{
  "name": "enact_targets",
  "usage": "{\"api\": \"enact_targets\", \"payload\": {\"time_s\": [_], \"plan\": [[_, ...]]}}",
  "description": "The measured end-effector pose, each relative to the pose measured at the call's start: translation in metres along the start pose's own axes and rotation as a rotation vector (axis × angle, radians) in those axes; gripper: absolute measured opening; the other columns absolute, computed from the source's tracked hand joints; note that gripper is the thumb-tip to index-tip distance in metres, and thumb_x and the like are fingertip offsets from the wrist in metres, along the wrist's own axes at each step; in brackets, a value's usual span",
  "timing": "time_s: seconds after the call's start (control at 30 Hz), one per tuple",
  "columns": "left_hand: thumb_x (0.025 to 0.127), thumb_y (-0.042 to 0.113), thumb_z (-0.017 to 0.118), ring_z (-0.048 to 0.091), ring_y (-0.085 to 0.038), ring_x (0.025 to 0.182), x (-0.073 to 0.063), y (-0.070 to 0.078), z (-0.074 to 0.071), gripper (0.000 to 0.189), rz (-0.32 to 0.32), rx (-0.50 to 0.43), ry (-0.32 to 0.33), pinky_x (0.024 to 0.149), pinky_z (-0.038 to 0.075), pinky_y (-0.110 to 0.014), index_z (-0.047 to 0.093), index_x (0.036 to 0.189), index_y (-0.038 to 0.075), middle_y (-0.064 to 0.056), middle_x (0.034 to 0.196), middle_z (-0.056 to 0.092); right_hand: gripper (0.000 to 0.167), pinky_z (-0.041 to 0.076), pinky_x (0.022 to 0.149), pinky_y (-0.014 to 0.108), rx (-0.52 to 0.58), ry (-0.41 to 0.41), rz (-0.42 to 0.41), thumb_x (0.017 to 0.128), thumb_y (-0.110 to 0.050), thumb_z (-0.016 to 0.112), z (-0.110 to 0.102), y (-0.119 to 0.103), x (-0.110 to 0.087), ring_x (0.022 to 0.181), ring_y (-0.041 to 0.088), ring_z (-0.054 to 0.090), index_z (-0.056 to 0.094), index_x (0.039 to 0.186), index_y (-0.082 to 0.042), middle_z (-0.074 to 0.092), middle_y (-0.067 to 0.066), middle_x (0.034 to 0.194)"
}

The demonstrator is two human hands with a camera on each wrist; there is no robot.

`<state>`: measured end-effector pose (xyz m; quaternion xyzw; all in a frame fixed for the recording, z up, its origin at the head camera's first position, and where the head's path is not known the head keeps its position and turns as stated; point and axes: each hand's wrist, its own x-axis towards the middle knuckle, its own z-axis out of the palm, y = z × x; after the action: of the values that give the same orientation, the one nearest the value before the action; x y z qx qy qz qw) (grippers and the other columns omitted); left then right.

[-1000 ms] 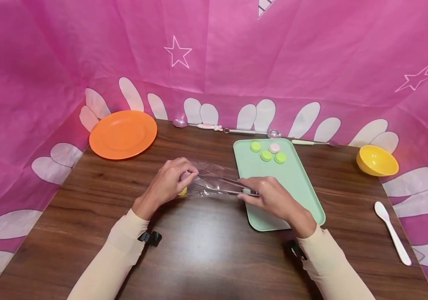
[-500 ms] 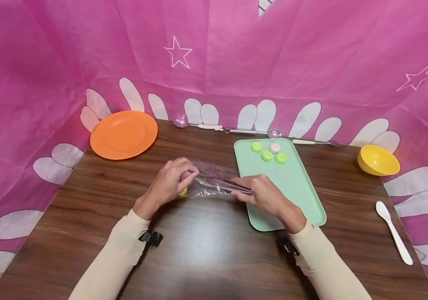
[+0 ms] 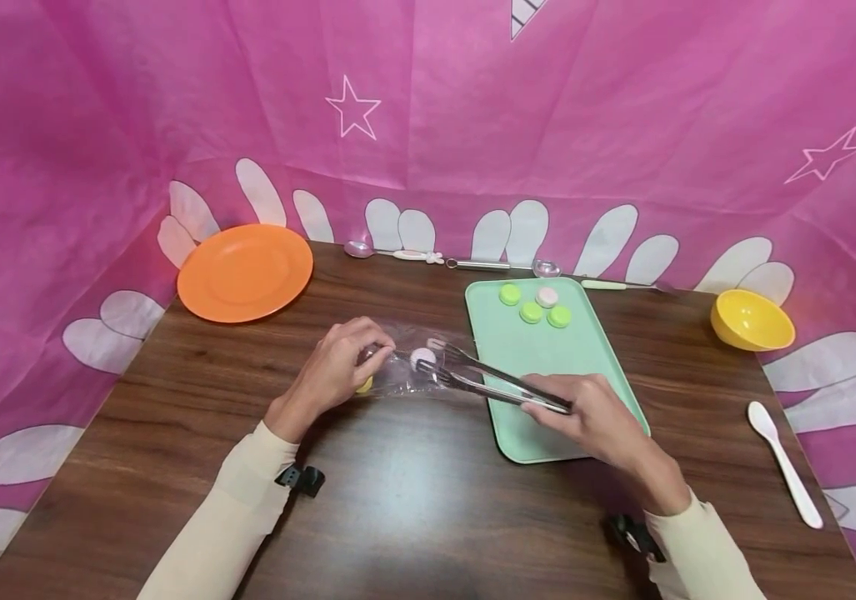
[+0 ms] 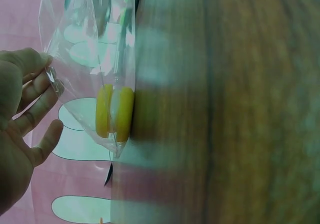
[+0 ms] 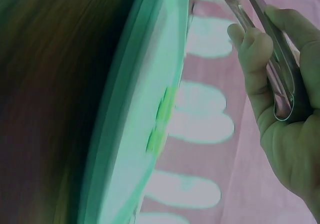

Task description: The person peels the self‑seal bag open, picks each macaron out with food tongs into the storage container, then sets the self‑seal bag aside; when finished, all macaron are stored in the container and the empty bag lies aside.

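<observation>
My left hand [image 3: 341, 357] pinches the edge of a clear plastic bag [image 4: 75, 73] between thumb and finger. A yellow macaron [image 4: 115, 113] lies in the bag's lower end, partly hidden by my hand in the head view. My right hand [image 3: 593, 412] grips metal serving tongs [image 3: 488, 387]. Their fork-like tips stand apart at the bag's right part, right by a pale pink macaron [image 3: 423, 359], which shows through the film. In the right wrist view, my fingers and thumb wrap the tongs near their hinge.
A mint tray [image 3: 548, 358] lies under the right hand, with several green macarons [image 3: 530, 312] and one pink macaron [image 3: 547, 297]. An orange plate [image 3: 247, 271] stands back left, a yellow bowl [image 3: 752, 321] back right. A white spoon [image 3: 783, 462] lies right; utensils [image 3: 480, 265] line the back.
My right hand first pushed the tongs left, deeper into the bag, then drew them back right. Their tips have spread apart, and the pink macaron now shows. The left hand has stayed put.
</observation>
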<state>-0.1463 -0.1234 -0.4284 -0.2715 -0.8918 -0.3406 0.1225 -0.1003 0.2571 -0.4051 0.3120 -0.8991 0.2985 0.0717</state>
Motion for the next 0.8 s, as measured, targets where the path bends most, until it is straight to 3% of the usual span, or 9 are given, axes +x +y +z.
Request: {"api": "enact_targets", "payload": {"time_s": [0.2, 0.37, 0.5, 0.57, 0.8], "plan": [[0.1, 0.013, 0.076, 0.071, -0.025, 0.103, -0.001, 0.001, -0.001, 0.007, -0.021, -0.009, -0.008, 0.096, 0.052, -0.053, 0.079, 0.104, 0.008, -0.006, 0.104, 0.076, 0.038, 0.044, 0.066, 0.009, -0.052, 0.111, 0.119, 0.081, -0.001, 0.09, -0.033, 0.013, -0.036, 0.074, -0.002, 0.058, 0.082, 0.118, -0.005, 0.084, 0.01, 0.1], [0.099, 0.011, 0.077, 0.071, -0.025, 0.1, -0.002, 0.0, 0.0, 0.006, -0.005, -0.013, 0.006, 0.094, 0.053, -0.052, 0.079, 0.102, 0.008, -0.006, 0.102, 0.075, 0.039, 0.035, 0.052, 0.013, -0.106, 0.206, 0.247, 0.081, -0.002, 0.091, -0.053, 0.03, -0.057, 0.061, -0.007, 0.045, 0.081, 0.118, -0.001, 0.08, 0.019, 0.093], [0.099, 0.012, 0.077, 0.071, -0.024, 0.099, -0.002, -0.001, 0.0, 0.006, 0.013, 0.0, 0.017, 0.093, 0.053, -0.052, 0.08, 0.102, 0.008, -0.006, 0.101, 0.076, 0.038, 0.032, 0.052, 0.016, -0.168, 0.234, 0.277, 0.082, -0.005, 0.09, -0.057, 0.047, -0.062, 0.053, -0.006, 0.033, 0.081, 0.119, -0.002, 0.077, 0.018, 0.083], [0.1, 0.013, 0.076, 0.071, -0.024, 0.099, -0.002, -0.001, 0.001, 0.006, 0.011, 0.003, 0.012, 0.095, 0.053, -0.053, 0.08, 0.102, 0.009, -0.005, 0.101, 0.075, 0.038, 0.032, 0.055, 0.015, -0.189, 0.232, 0.292, 0.082, -0.006, 0.09, -0.056, 0.053, -0.063, 0.054, -0.006, 0.034, 0.081, 0.119, -0.001, 0.077, 0.02, 0.083], [0.1, 0.013, 0.076, 0.071, -0.023, 0.101, -0.002, -0.001, 0.001, 0.007, -0.004, 0.0, 0.0, 0.097, 0.053, -0.053, 0.08, 0.103, 0.009, -0.004, 0.102, 0.075, 0.037, 0.035, 0.062, 0.011, -0.22, 0.215, 0.305, 0.083, -0.008, 0.09, -0.046, 0.066, -0.072, 0.058, 0.0, 0.04, 0.08, 0.118, 0.001, 0.08, 0.028, 0.098]]}}
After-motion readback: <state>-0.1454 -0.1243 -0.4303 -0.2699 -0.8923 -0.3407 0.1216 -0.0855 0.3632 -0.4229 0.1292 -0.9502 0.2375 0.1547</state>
